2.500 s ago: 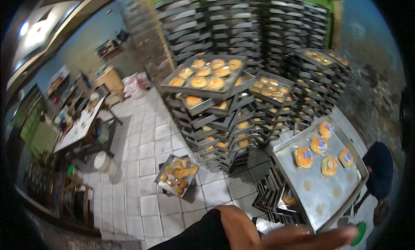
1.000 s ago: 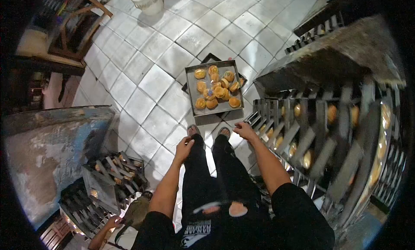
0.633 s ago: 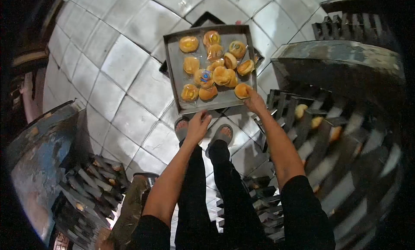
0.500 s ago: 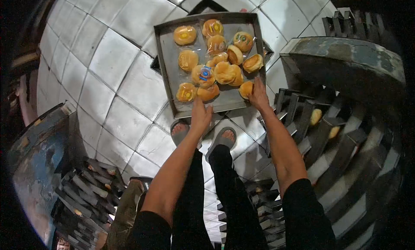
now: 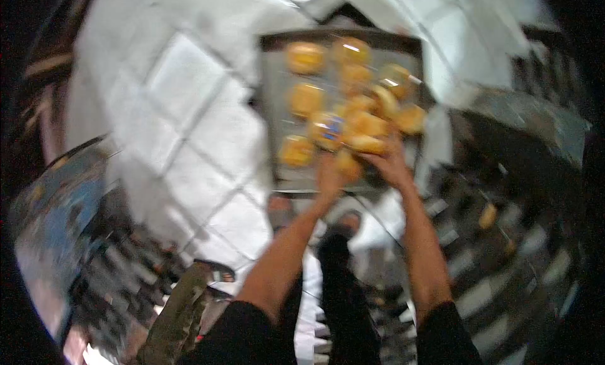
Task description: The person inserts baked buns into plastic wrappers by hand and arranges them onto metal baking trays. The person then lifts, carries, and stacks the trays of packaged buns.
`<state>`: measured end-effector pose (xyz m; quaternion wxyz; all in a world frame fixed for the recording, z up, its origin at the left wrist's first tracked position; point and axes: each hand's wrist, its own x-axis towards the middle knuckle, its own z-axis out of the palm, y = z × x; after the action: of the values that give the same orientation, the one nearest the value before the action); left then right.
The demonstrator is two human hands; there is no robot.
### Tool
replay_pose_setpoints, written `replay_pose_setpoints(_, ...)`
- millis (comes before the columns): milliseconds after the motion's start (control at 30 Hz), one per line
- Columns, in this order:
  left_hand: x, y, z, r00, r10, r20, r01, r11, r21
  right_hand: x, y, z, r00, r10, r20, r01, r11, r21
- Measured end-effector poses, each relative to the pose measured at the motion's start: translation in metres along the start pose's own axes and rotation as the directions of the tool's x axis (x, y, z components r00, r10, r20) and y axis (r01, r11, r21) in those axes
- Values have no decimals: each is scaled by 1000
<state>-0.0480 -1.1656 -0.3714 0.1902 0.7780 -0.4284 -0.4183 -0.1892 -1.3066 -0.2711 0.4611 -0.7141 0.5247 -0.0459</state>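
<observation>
A dark metal tray (image 5: 272, 113) holds several round golden buns, some in clear wrappers; one wrapped bun (image 5: 326, 130) carries a blue print. My left hand (image 5: 329, 179) reaches over the tray's near edge, beside a low bun (image 5: 348, 166); motion blur smears its fingers. To its right, my right hand (image 5: 394, 166) curls around a bun (image 5: 367, 144) at the near side of the heap, thumb below it and fingers at its right. A further bun (image 5: 411, 119) lies near the tray's right side, just beyond my right hand.
White floor tiles (image 5: 189, 69) surround the tray, and my sandalled feet (image 5: 346, 223) are just below it. Dark slatted racks (image 5: 504, 214) stand at the right and lower left. A blue worn surface (image 5: 63, 195) is at the left. Another person's trouser leg (image 5: 176, 308) shows lower left.
The view has shifted, so the tray appears farther right and lower. My right hand has moved left from the tray's right side to the heap, closer to my left hand.
</observation>
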Motion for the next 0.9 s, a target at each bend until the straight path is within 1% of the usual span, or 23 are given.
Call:
replay_pose_setpoints(33,-6,-11,26,993,58,-105,-49,995,92,16,4,16,998,-33,-61,34,999,23)
replay_pose_setpoints(67,-12,-25,56,972,115,-207,-76,979,188,15,9,11,998,-20,-62,21,999,25)
replay_pose_setpoints(100,-11,-14,80,993,-98,-65,86,981,-172,14,15,6,998,-7,-63,8,1000,26)
replay_pose_setpoints(133,-11,25,54,914,-265,307,375,839,-394,10,23,-11,997,-38,-62,30,993,-116)
replay_pose_setpoints(167,-16,38,48,895,-372,244,442,806,-393,4,48,-4,986,-73,-151,51,988,-143)
replay_pose_setpoints(200,-17,51,40,875,-316,368,453,803,-388,-1,71,5,965,-107,-239,66,983,-172)
replay_pose_setpoints(233,-17,64,31,835,-241,495,459,801,-384,-5,98,5,956,-134,-260,84,978,-193)
replay_pose_setpoints(333,-17,80,-8,869,-229,438,394,857,-333,3,70,-12,995,25,-99,-31,997,-64)
replay_pose_setpoints(367,-21,76,-6,898,-229,375,386,819,-424,-3,57,-23,994,84,-66,-86,996,-27)
replay_pose_setpoints(433,-30,62,19,947,-235,219,321,742,-589,-15,41,-42,984,177,-5,-177,983,56)
replay_pose_setpoints(467,-38,65,7,947,-245,210,322,713,-622,-29,49,-43,986,119,-119,-84,961,263)
replay_pose_setpoints(533,-62,68,-23,947,-257,193,318,655,-686,-63,21,-61,966,242,-90,-189,901,391)
replay_pose_setpoints(567,-70,66,-23,960,-258,111,261,672,-694,-77,0,-67,949,307,-77,-242,861,447)
replay_pose_setpoints(600,-77,60,-17,966,-254,45,212,682,-700,-89,-8,-70,949,313,50,-294,810,508)
replay_pose_setpoints(633,-83,46,-8,980,-197,25,163,726,-668,-112,-13,-74,928,339,152,-364,750,552)
replay_pose_setpoints(667,-86,45,-8,992,-123,28,112,750,-652,-127,-19,-62,900,382,208,-426,678,599)
replay_pose_setpoints(700,-89,58,-35,987,-89,137,162,625,-763,-133,-48,-52,851,402,337,-523,601,604)
replay_pose_setpoints(733,-93,71,-61,968,-54,245,240,481,-843,-130,-75,-40,834,388,393,-551,625,553)
replay_pose_setpoints(767,-96,86,-89,937,-18,348,333,338,-880,-130,-80,-14,817,474,330,-570,577,585)
replay_pose_setpoints(800,-91,100,-113,927,-42,372,368,287,-884,-123,-81,6,865,415,280,-499,666,554)
replay_pose_setpoints(833,-86,114,-139,923,-84,375,384,247,-890,-114,-92,22,897,417,143,-438,800,410)
replay_pose_setpoints(867,-89,117,-139,926,-106,362,377,239,-895,-120,-88,31,940,329,88,-339,886,317)
replay_pose_setpoints(900,-87,118,-147,925,-151,348,374,223,-900,-117,-97,33,970,234,69,-243,947,208)
